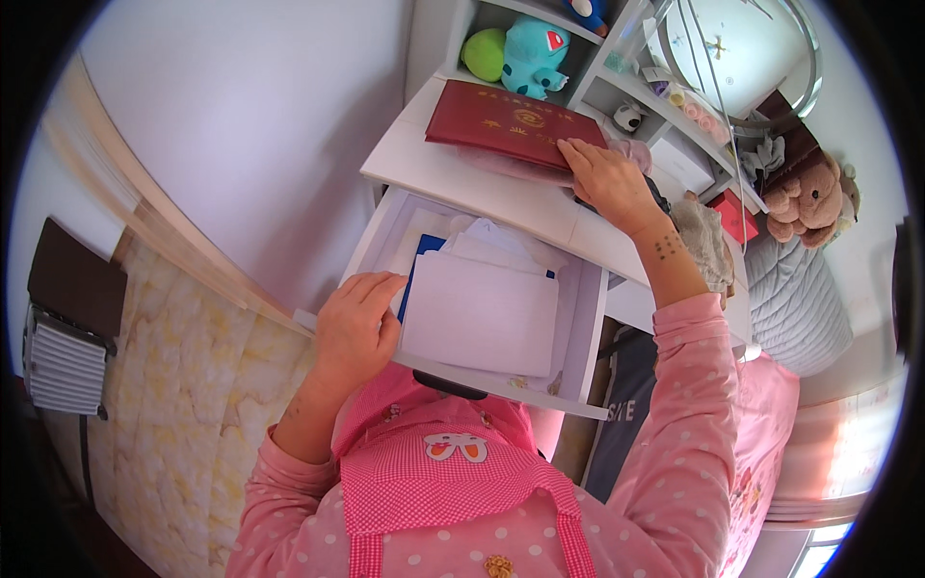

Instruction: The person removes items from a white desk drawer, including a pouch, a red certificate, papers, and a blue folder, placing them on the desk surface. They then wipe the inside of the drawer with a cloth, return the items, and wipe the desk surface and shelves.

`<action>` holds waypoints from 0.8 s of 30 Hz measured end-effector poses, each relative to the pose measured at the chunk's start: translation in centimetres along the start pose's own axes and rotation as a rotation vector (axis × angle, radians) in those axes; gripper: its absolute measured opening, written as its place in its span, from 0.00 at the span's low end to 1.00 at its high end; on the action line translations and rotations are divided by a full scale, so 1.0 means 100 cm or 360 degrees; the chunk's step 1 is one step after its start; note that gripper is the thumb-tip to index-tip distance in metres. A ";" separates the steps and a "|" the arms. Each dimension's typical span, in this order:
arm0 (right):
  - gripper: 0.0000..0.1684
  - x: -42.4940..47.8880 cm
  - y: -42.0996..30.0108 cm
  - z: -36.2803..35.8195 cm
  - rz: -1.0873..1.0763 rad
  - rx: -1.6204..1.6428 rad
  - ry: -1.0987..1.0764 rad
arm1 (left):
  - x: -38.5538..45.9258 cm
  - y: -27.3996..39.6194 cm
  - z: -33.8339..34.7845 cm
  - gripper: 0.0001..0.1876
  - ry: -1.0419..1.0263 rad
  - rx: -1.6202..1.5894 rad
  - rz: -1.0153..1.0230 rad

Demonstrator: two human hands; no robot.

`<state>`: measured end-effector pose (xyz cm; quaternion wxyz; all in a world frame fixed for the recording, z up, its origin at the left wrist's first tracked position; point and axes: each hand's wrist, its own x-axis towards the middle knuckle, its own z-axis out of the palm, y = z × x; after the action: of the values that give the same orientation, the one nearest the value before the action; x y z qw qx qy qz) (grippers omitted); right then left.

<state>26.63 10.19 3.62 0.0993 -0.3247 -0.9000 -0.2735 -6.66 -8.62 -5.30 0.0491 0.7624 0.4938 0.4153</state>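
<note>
At the right corner of a dark red certificate folder (506, 126), my right hand (607, 180) has its fingers over the cover, the thumb hidden. Gold writing marks the folder, which lies over a pink cloth item (517, 166) on the white desk (412, 155). My left hand (359, 321) is over the front left corner of the pulled-out drawer (594, 339), fingers and thumb apart, fingertips near the papers. Inside the drawer, a stack of white paper (480, 314) lies on a blue folder (431, 246), with crumpled white sheets (488, 238) behind.
Shelves behind the desk hold a turquoise plush toy (531, 58) and a green round plush (484, 54). A round mirror (730, 58) stands at the right, above a brown plush toy (806, 202). Grey cloth (701, 238) lies on the desk's right side. The drawer front nearly meets my pink apron (441, 477).
</note>
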 end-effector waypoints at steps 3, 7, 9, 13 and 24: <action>0.29 0.003 -0.002 0.004 0.0003 -0.0164 0.0107 | 0.001 0.000 0.000 0.19 0.0005 -0.0004 0.0003; 0.24 0.008 -0.002 0.009 0.0044 -0.0311 0.0323 | 0.000 -0.001 0.001 0.18 0.0004 -0.0020 -0.0006; 0.22 0.013 -0.005 -0.003 0.0079 -0.0313 0.0462 | 0.000 -0.001 0.000 0.17 -0.0005 -0.0013 -0.0027; 0.21 0.011 -0.020 -0.057 0.0129 -0.0137 0.0722 | -0.001 -0.001 0.003 0.16 -0.0026 -0.0019 -0.0066; 0.18 -0.074 -0.093 -0.148 0.0570 0.1008 0.0419 | -0.005 -0.003 0.004 0.45 0.0328 -0.0201 -0.0227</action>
<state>26.41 -7.88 9.28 0.3556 -0.3922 -0.8484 0.0002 -6.71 -8.71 -5.94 0.0754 0.6740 0.5220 0.5173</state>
